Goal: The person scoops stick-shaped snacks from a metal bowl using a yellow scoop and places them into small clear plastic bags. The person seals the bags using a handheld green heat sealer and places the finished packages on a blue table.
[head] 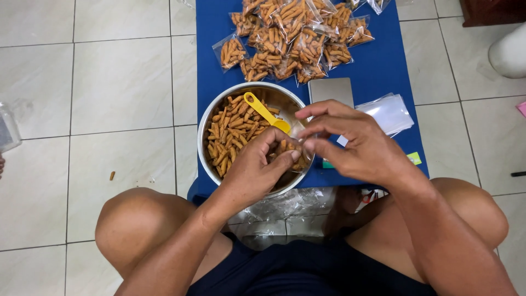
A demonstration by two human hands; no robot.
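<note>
A steel bowl [204,127] of orange-brown snack sticks [227,137] sits on a blue mat, with a yellow scoop [266,113] lying in it. My left hand [257,170] hovers over the bowl's near side and grips a small clear bag partly filled with snack sticks [290,151]. My right hand [350,142] meets it from the right, its fingertips pinching the top of the same bag.
A pile of filled clear snack bags [296,35] lies at the far end of the blue mat [383,66]. A grey flat scale [330,90] and a stack of empty clear bags [390,112] sit right of the bowl. One stray stick [112,175] lies on the tiled floor.
</note>
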